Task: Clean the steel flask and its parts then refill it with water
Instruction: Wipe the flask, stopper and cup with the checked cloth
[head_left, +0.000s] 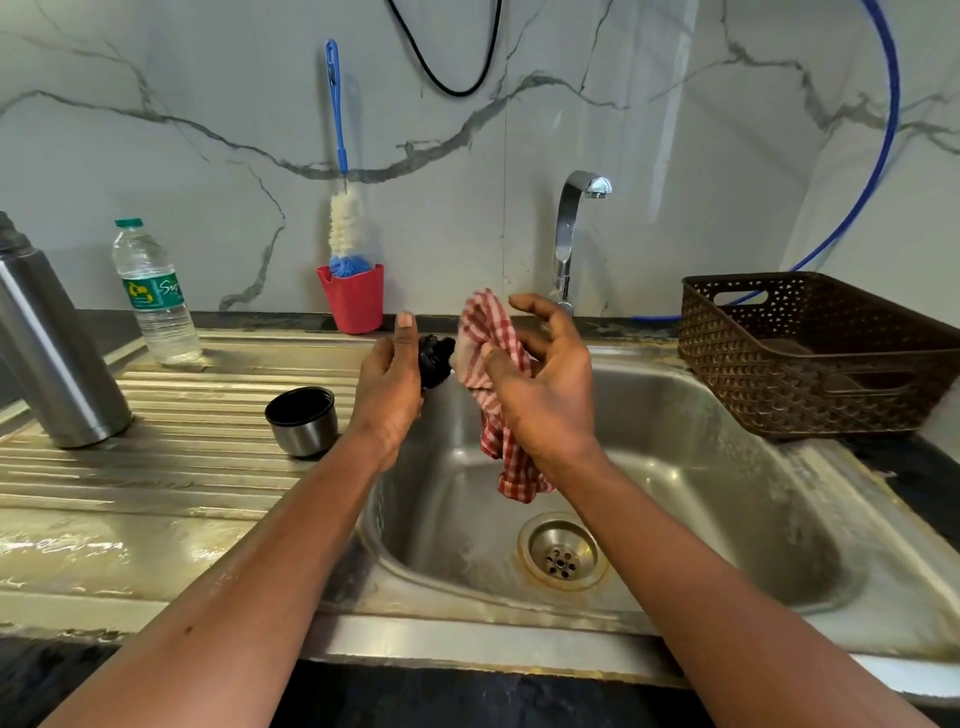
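Over the sink basin (727, 493), near its back left corner, the left hand (389, 384) holds the flask's black stopper (435, 358). Its grip is curled round the part with the thumb standing straight up, and the fingers behind it are mostly hidden. Just beside it, the right hand (545, 384) holds a red-and-white checked cloth (488, 374). Here the grip pinches the fabric between the thumb and the palm side of the fingers, while the forefinger arches loosely above. The upper fold of the cloth meets the stopper, and the rest hangs down into the basin above the drain (561, 553). The steel flask (57, 343) stands uncapped on the ribbed drainboard (171, 467) at the left edge of the counter (919, 483), well apart from the hands. Its steel cup lid (302, 421) sits mouth up on the drainboard, just beside the left rim of the basin and near the left wrist. A clear water bottle (156, 296) with a green cap stands towards the back left. A red holder (354, 299) along the back edge carries a bottle brush (347, 228) with a blue handle. The tap (571, 228) rises behind the basin. A brown woven basket (810, 358) rests at the back right corner, with a blue hose (883, 130) curving down the wall behind it.
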